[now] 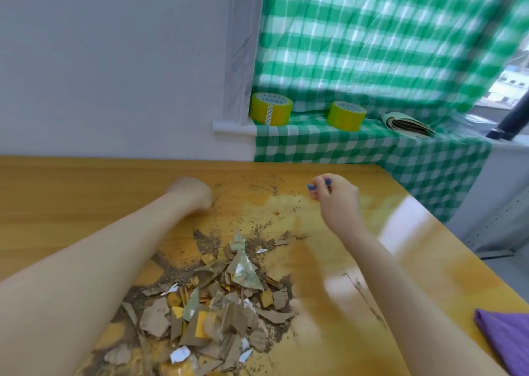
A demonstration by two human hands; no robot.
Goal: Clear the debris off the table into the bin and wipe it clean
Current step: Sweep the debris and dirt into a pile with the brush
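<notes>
A heap of debris [217, 298], torn brown cardboard, yellow and silver scraps and dirt, lies on the wooden table [71, 198] near its front. Fine dirt specks [263, 186] are scattered further back. My left hand [191, 193] rests curled on the tabletop behind the heap, with its edge against the surface and its fingers hidden. My right hand [335, 195] hovers above the table's far right part, its fingertips pinched on a small blue piece [312, 187]. A purple cloth [506, 335] lies at the table's right front edge. No bin is in view.
Behind the table a sill under a green checked cloth [357, 143] holds two yellow tape rolls [270, 108] [346, 116] and a folded paper bundle [408, 125]. A white wall stands at the left. The table's right edge drops to the floor.
</notes>
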